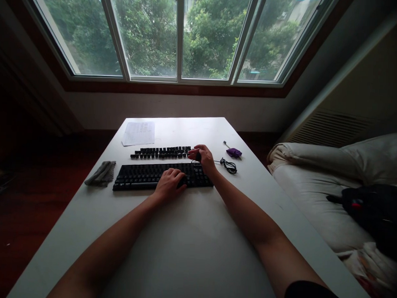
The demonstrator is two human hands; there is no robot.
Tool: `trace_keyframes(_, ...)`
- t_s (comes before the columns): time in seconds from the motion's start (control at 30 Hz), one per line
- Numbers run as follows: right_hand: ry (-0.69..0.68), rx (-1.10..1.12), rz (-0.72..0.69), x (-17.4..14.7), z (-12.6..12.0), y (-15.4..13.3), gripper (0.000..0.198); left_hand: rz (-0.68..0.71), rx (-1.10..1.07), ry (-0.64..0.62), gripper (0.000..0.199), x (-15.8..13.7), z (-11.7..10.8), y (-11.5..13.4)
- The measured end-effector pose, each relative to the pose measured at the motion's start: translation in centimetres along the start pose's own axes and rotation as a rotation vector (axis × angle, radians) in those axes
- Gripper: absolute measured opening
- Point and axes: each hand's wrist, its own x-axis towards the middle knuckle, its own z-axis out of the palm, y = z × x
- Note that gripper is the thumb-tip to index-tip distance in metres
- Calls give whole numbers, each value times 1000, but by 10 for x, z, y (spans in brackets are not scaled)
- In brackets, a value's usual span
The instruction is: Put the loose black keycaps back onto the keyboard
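A black keyboard (139, 175) lies on the white table, its cable coming out at the back right. My left hand (169, 182) rests on its front middle part, fingers laid out over the keys. Above the keyboard's back right corner is my right hand (204, 159). Its thumb and fingers are bent round a small black object (198, 156), too small to name surely. Just left of those fingers, loose black keycaps (161, 152) stand in rows behind the keyboard. The right hand and wrist hide part of the keyboard's right end.
A coiled black cable (229, 166) and a purple item (234, 153) with a thin brush-like stick lie to the right. A grey cloth (101, 174) is on the left, and a printed paper sheet (138, 133) at the back left. A beige couch (308, 187) stands beyond the table's right edge.
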Motion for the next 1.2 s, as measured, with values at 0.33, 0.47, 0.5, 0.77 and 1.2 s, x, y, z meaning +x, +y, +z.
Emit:
trace_keyframes(0.33, -78, 19, 44, 8, -6, 9, 19, -4, -5, -9, 39, 0, -1, 1)
trace_keyframes(0.47, -65, 51, 46, 7, -8, 8, 18, 2, 3, -10, 38, 0, -1, 0)
trace_keyframes(0.5, -51, 58, 47, 6, -8, 6, 18, 2, 3, -9, 38, 0, -1, 0)
trace_keyframes(0.77, -129, 84, 74, 2, -4, -3, 19, -5, -2, -14, 39, 0, -1, 1)
trace_keyframes(1.2, -279, -115, 8, -5, -2, -11, 13, -1, -15, -6, 39, 0, -2, 1)
